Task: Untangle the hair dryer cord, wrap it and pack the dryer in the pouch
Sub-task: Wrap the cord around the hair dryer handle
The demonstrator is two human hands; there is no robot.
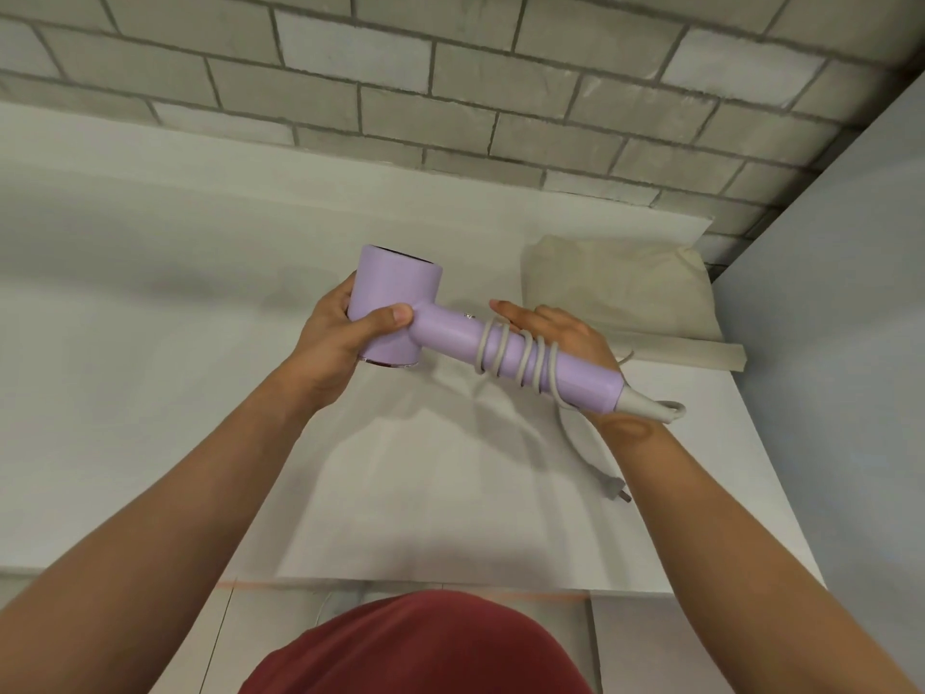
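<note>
Holding a lilac hair dryer in the air over the middle of the table, barrel to the left, handle slanting down toward the right edge. Gripping the barrel with the left hand: thumb curled across the near side where barrel meets handle, fingers wrapped round the far side. Backing the handle with the right hand, fingers straight and unclenched, laid along the handle's far side; thumb hidden behind it. Showing several loops of the grey cord wound round the middle of the handle, at least one seeming to pass over the straight fingers too. Trailing the rest of the cord unwound: out of the grey collar at the handle's end, through a small bend, then down below the right wrist to the plug, flat on the table near the right edge. Toward the far right corner, flat on the table and apart from the dryer, a cream cloth pouch, just beside the pale side wall. Under it all, a white paper sheet; along the far edge, a grey brick wall; at the near edge, a red shirt
</note>
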